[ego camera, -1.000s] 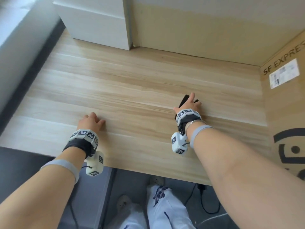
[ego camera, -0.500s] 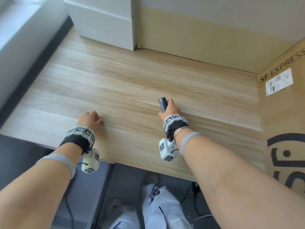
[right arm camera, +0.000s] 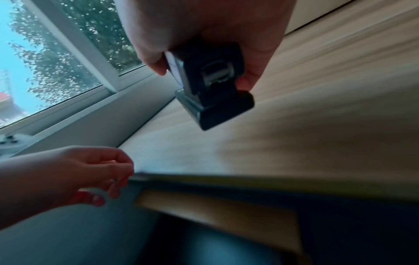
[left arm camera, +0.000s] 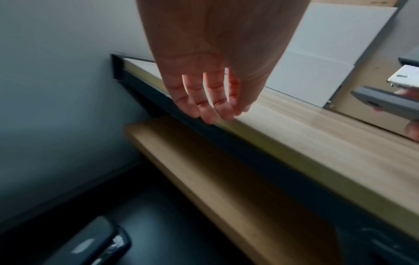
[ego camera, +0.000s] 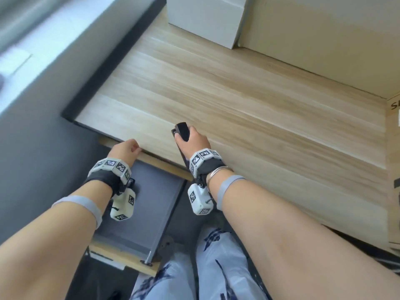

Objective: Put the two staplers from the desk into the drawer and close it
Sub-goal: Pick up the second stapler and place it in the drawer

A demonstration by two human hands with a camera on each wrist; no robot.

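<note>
The black stapler point(ego camera: 182, 132), wrapped in the fingers of the right hand point(ego camera: 192, 140) above the desk's point(ego camera: 259, 105) near edge, should travel low and leftward into the open drawer point(ego camera: 151, 191), beside the stapler already there point(left arm camera: 90, 245), clear of the empty, loosely curled left hand point(ego camera: 124, 149).

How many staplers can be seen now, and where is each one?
2. One black stapler is gripped by the right hand above the desk, near its front edge. The other stapler lies in the open drawer, seen from the left wrist only.
</note>
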